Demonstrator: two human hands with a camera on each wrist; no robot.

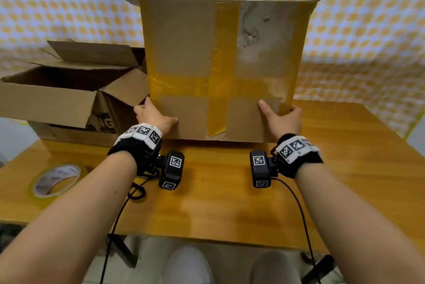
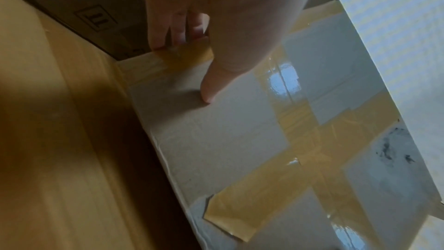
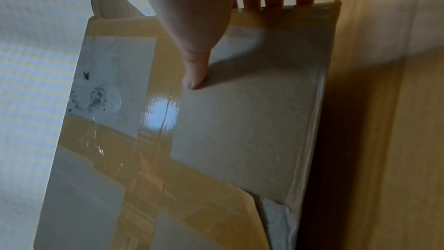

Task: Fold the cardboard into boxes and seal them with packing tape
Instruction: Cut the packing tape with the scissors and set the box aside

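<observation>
Now you grip the taped box (image 1: 220,58) at frame centre, tipped on the table (image 1: 230,203).
Left hand (image 1: 153,115) and right hand (image 1: 281,118) clasp its lower side edges, thumbs flat on the taped face.

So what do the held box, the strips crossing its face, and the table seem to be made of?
Box: matte brown cardboard, scuffed, torn edge. Strips: glossy yellowish plastic packing tape, showing glare. Table: wood or wood-look laminate, shiny grain; cannot tell which.

Glossy wooden table (image 1: 230,203) before yellow-checked curtain (image 1: 46,7)
</observation>
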